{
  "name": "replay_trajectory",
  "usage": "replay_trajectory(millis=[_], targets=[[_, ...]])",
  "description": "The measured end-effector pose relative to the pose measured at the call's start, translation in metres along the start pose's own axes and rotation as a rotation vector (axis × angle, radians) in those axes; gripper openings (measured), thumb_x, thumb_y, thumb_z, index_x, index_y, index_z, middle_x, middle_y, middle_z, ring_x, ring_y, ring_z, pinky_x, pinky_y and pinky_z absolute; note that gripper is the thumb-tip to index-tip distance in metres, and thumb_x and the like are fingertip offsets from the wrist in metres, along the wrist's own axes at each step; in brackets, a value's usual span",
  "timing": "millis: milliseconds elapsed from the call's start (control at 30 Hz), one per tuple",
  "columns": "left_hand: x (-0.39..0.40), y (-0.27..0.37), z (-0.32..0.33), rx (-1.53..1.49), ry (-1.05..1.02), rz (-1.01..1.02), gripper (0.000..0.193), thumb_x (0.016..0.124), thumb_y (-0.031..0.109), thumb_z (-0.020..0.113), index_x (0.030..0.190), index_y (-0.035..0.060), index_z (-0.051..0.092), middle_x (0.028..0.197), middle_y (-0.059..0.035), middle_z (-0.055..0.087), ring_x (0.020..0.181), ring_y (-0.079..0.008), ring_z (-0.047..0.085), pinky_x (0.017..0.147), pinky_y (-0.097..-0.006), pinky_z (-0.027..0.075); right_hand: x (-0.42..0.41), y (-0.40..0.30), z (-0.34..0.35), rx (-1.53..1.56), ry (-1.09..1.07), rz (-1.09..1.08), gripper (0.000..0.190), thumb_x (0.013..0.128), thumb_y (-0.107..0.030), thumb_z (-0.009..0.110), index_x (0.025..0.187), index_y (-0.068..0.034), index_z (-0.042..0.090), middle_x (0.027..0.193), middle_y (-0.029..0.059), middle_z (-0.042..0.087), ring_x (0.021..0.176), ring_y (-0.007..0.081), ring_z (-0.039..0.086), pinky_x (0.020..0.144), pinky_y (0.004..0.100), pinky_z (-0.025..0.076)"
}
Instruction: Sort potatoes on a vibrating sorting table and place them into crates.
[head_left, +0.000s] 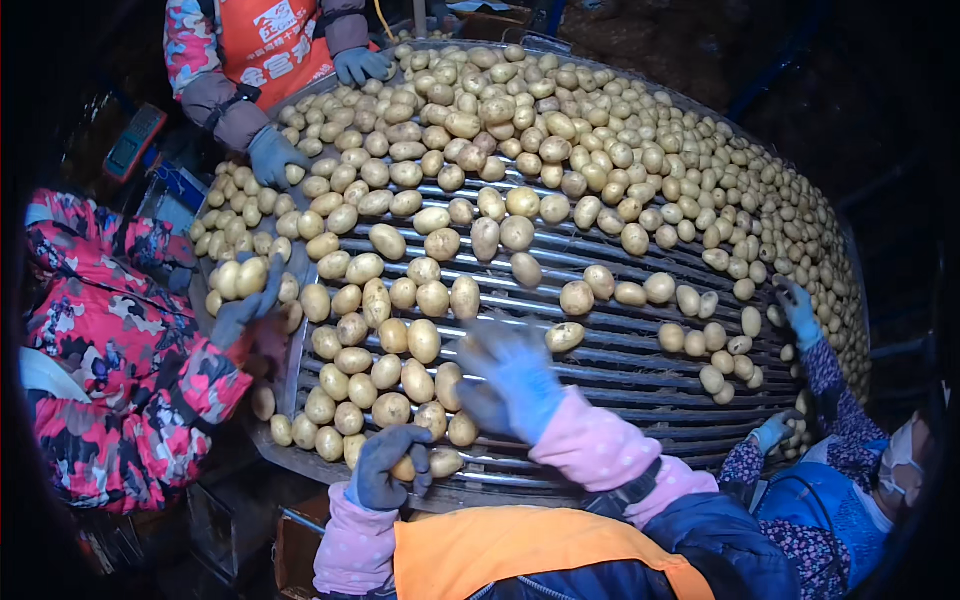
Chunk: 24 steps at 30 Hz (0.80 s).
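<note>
My left hand (390, 466), in a grey-blue work glove, is at the near edge of the roller table (517, 457). Its fingers curl around a potato (403, 469), and another potato (445, 463) lies just to the right. Further out over the metal rollers is my right hand (510, 375), gloved and blurred. It is beside a group of potatoes (424, 341) on its left; whether it holds anything cannot be made out. One potato with dark marks (565, 337) lies just beyond it to the right.
A thick heap of potatoes (600, 150) covers the far and right sides. Co-workers' gloved hands reach in at top left (277, 157), left (244, 304) and right (799, 311). A metal rim (291, 360) separates the rollers from potatoes at left.
</note>
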<state>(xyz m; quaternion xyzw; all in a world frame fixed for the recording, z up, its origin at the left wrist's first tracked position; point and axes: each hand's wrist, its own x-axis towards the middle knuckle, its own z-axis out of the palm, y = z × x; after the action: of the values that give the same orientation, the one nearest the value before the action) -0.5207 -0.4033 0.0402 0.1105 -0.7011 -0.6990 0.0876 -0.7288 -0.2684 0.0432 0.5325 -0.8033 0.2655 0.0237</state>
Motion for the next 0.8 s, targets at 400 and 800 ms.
replay_trajectory(millis=[400,800], targets=[[0.035,0.013,0.042,0.987,-0.196,-0.132,0.031,0.09,0.024,0.065,0.118,0.0116,0.064,0.088,-0.017,0.068,0.075,-0.0359,0.066,0.065,-0.0422,0.053,-0.028,0.02,0.025,0.252,-0.128,-0.001,0.063,0.077,-0.036,0.07,0.134,-0.014,0.055,0.134,0.021,0.05,0.121,0.0404,0.049,0.098,0.054,0.041],[0.048,-0.009,-0.012,0.521,0.317,-0.246,0.026,0.094,0.013,0.062,0.114,-0.0018,0.067,0.096,-0.0087,0.07,0.08,-0.0126,0.062,0.071,-0.0282,0.051,-0.074,0.295,-0.086,-0.138,0.308,0.96,0.054,0.091,-0.047,0.059,0.128,-0.008,0.059,0.13,0.0206,0.059,0.126,0.0358,0.052,0.108,0.0454,0.038]])
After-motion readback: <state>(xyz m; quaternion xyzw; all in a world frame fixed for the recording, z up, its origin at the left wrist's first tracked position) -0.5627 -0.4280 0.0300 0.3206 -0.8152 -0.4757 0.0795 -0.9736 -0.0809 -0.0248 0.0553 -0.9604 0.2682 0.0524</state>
